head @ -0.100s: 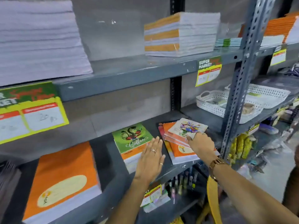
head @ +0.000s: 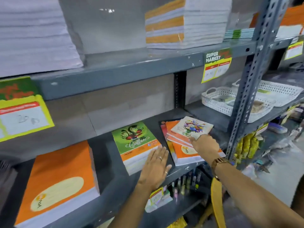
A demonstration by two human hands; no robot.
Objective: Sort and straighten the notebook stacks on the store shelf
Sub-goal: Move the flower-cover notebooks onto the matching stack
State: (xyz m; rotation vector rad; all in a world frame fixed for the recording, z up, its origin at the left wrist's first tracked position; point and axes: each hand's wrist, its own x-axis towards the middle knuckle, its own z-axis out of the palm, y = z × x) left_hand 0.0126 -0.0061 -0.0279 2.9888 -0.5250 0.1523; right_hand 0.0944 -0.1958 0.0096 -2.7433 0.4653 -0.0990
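On the middle grey shelf (head: 105, 152) lie three notebook stacks. A tall orange stack (head: 56, 181) sits at the left. A stack topped by a green coffee-print notebook (head: 133, 139) lies in the middle; my left hand (head: 156, 167) rests flat and open against its near right corner. At the right is an untidy fanned stack of orange notebooks (head: 182, 150) with a floral notebook (head: 191, 125) skewed on top. My right hand (head: 204, 143), with a wristwatch, lies on that stack, fingertips touching the floral notebook's near edge; whether it grips is hidden.
The upper shelf holds a large white paper stack (head: 32, 33) at the left and an orange-striped notebook stack (head: 184, 22). White perforated baskets (head: 218, 99) sit right of the messy stack. A slotted steel upright (head: 253, 76) stands close to my right hand. Price tags hang from shelf edges.
Both hands stay almost where they were; the view has shifted slightly and the stacks have not visibly moved.
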